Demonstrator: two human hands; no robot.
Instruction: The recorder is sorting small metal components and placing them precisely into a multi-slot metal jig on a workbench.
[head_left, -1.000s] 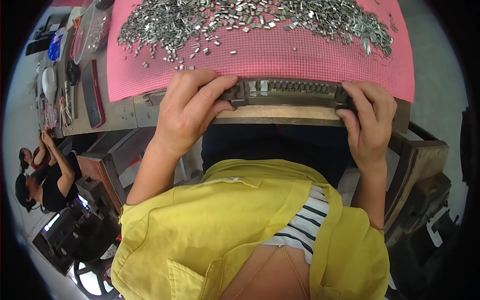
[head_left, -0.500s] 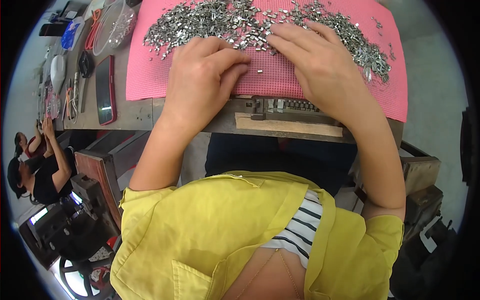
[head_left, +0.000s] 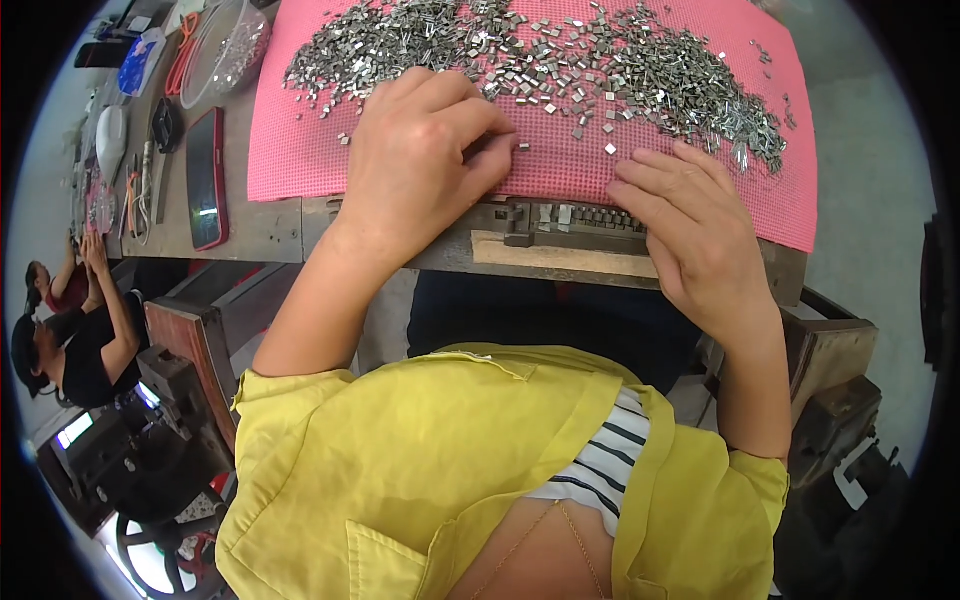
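On a pink mesh mat [head_left: 330,165] lies a wide pile of small shiny metal pieces [head_left: 400,45], with loose ones scattered toward me. My left hand [head_left: 420,150] is over the mat's near edge, its fingers curled and thumb and forefinger drawn together. A single small metal piece [head_left: 523,147] is right at those fingertips; whether they grip it or anything else is hidden. My right hand [head_left: 695,225] is open, fingers stretched out, above the right part of a slotted metal fixture [head_left: 590,217]. Small metal pieces sit in a row in that fixture, partly covered by the hand.
A wooden strip [head_left: 560,252] runs along the table's front edge. Left of the mat lie a red-edged phone [head_left: 207,180], a black band-like item [head_left: 167,124], cords and a clear plastic bag [head_left: 228,55]. Two other people [head_left: 85,340] work at the far left, beside machinery.
My right hand has drawn back from the pile toward me and to the right, uncovering scattered pieces. My left hand has shifted slightly right, bringing its fingertips to the lone piece.
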